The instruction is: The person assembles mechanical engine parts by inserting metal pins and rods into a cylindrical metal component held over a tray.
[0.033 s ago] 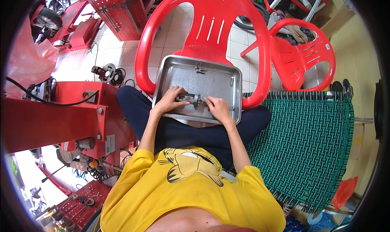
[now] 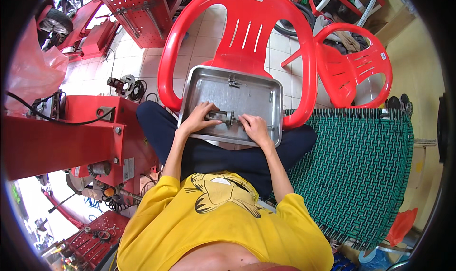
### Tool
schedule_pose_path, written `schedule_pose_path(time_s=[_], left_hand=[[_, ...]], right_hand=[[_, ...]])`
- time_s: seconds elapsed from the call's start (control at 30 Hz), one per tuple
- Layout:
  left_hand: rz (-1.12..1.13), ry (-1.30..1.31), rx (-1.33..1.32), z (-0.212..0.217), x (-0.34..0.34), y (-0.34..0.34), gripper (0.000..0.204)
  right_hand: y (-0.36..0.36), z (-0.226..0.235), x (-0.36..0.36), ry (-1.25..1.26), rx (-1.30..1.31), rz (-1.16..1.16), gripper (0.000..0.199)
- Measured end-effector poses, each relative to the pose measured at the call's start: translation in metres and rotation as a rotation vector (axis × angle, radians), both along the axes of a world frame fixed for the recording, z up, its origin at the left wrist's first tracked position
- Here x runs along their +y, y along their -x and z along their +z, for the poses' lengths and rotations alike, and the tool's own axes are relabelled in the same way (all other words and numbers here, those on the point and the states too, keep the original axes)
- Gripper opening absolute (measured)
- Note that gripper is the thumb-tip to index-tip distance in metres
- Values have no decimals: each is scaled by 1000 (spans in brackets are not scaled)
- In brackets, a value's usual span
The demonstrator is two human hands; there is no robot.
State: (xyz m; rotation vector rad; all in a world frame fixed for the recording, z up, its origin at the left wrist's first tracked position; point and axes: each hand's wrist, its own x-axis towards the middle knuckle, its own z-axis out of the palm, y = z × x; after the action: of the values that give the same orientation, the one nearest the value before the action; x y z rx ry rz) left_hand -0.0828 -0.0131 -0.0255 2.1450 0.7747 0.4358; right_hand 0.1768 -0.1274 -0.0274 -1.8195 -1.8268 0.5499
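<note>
Left hand (image 2: 195, 119): closed around metal part (image 2: 230, 117) | Right hand (image 2: 255, 128): at part's right end, grip indeterminable | Location: within tray (image 2: 254, 98)

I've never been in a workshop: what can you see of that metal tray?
The metal tray is silvery, shallow and rectangular, with rounded corners and a raised rim. It lies face up, slightly turned, before the red chair's back; its support is hidden. Small metal pieces lie inside. In its near half, the left hand holds a metal part beside the right hand.
</note>
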Motion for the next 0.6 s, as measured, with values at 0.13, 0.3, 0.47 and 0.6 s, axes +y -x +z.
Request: schedule_pose_path(time_s=[0.13, 0.3, 0.47, 0.6], left_hand=[[42, -15, 44, 5, -7, 0, 53], [157, -43, 85, 22, -31, -4, 49], [184, -205, 116, 33, -44, -5, 46], [186, -227, 131, 38, -53, 2, 42]], right_hand=[[1, 2, 0, -7, 0, -9, 31], [0, -2, -2, -18, -72, -20, 27], [-3, 2, -17, 50, -75, -36, 25], [-3, 13, -23, 97, -24, -41, 26]])
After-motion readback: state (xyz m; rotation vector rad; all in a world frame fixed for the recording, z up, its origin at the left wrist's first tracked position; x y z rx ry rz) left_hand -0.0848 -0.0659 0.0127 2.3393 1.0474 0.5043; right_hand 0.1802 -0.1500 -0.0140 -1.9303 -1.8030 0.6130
